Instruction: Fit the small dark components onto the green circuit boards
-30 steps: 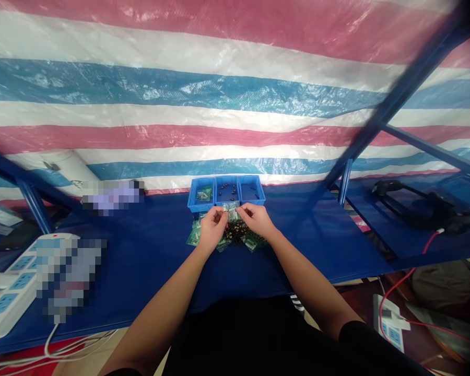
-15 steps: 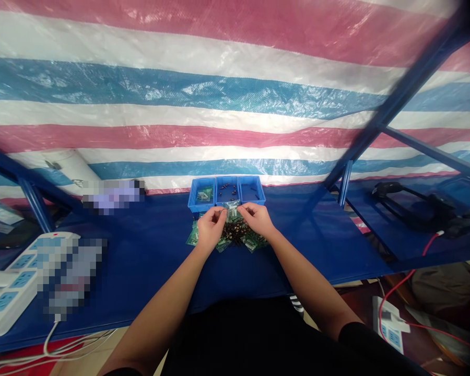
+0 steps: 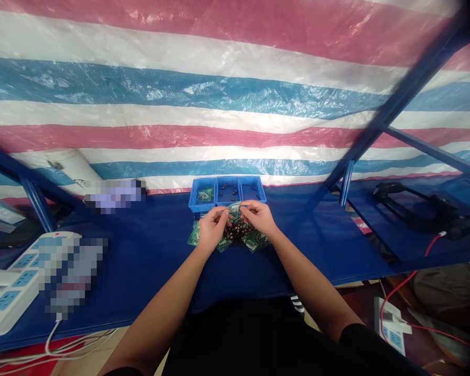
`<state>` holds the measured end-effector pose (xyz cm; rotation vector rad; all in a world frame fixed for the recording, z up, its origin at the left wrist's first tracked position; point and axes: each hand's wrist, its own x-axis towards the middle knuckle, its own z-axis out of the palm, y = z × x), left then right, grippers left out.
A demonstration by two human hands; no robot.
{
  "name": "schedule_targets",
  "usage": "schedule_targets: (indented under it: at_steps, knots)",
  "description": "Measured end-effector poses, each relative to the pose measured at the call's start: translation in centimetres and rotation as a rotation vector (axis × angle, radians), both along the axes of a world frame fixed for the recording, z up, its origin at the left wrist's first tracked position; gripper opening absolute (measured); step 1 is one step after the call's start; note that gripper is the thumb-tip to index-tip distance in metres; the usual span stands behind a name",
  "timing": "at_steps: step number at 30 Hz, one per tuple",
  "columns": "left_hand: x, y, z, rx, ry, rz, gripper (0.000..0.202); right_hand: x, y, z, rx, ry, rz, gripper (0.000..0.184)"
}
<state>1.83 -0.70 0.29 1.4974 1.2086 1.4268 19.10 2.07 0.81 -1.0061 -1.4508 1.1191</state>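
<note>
Between my two hands is a small clear plastic bag with a green and white print or content. My left hand pinches its left edge, and my right hand pinches the right edge. Below them lies a heap of small dark and brassy metal parts, too small to name. More green-tinted bags lie around the heap. Just beyond my hands stand three joined blue bins: the left bin has green bags in it, the middle bin a few small metal parts, the right bin small dark pieces.
A white power strip and a blurred-out object lie at the left of the blue table. Blue metal posts rise on both sides. A striped tarp hangs behind. A black frame-like object lies at right.
The bag between my hands has tilted and sunk slightly. My right hand's fingers have curled more around its edge. The rest has stayed in place.
</note>
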Motion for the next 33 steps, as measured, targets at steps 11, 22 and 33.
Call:
schedule_targets:
  at_steps: [11, 22, 33]
  knots:
    - [-0.34, -0.10, 0.13, 0.027, 0.054, 0.011, 0.028, 0.30, -0.04, 0.60, -0.010, -0.002, 0.033, 0.030]
    - [-0.02, -0.23, 0.69, -0.041, -0.009, 0.004, 0.047, 0.15, -0.05, 0.54, 0.052, -0.072, -0.034, 0.035]
    - [0.05, 0.23, -0.22, -0.062, -0.004, -0.013, 0.028, 0.07, -0.12, 0.58, 0.054, -0.044, -0.056, 0.050]
